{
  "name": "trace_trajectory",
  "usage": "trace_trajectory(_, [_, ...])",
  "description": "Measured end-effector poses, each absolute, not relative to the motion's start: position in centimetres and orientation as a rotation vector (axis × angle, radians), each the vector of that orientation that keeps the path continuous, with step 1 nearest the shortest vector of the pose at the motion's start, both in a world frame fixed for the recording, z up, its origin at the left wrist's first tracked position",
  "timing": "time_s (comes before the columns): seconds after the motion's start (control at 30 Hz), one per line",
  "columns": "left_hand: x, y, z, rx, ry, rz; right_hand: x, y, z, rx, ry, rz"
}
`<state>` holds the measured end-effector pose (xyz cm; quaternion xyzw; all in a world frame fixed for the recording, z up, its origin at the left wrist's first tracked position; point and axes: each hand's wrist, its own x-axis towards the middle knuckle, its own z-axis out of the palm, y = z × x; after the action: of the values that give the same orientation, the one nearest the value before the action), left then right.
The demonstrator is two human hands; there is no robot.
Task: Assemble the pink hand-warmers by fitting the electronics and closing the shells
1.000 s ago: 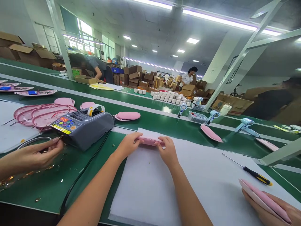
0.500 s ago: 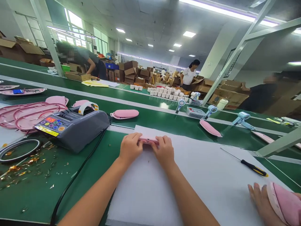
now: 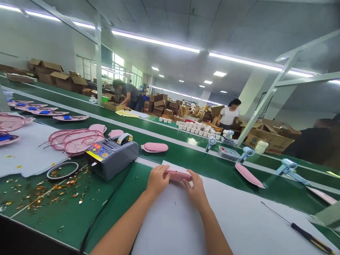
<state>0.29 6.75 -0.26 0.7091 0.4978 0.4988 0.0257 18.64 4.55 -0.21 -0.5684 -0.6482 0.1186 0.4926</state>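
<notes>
Between my two hands is a pink oblong plastic casing [image 3: 178, 175], held just above the white sheet with one long edge facing me. A small dark slot shows in that edge. My left hand [image 3: 158, 180] is closed around its left end, thumb in front and fingers behind. The right end is gripped by my right hand [image 3: 196, 185], its thumb under the near edge. Just beyond my left hand lies a similar pink casing [image 3: 155, 147] on the green bench. Another pink casing [image 3: 249, 175] lies to the right of my right hand.
A grey tape dispenser [image 3: 113, 156] with a black cable stands left, near pink frames [image 3: 77, 141] and a tape ring [image 3: 62, 171]. A screwdriver [image 3: 305, 233] lies on the white sheet [image 3: 233, 219] at right. Blue handheld fans [image 3: 290, 170] and white cups [image 3: 198, 129] stand beyond.
My view has swung left, so the scene sits further right. The pink casing has tipped, showing more of its near face. Another person's hand with a pink piece has left view at lower right.
</notes>
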Motion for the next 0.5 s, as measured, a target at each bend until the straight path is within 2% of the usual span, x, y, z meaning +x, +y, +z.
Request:
trace_trajectory(0.13, [0.0, 6.8, -0.3, 2.057, 1.619, 1.567, 19.1, 5.3, -0.5, -1.474, -1.328, 0.559])
trace_trajectory(0.3, [0.8, 6.2, -0.7, 2.059, 1.530, 1.353, 17.9, 9.2, -0.5, -1.522, -0.853, 0.892])
trace_trajectory(0.5, [1.3, 6.3, -0.7, 2.155, 1.429, 1.042, 16.7, 15.7, 2.4, -1.214, -0.551, 1.200])
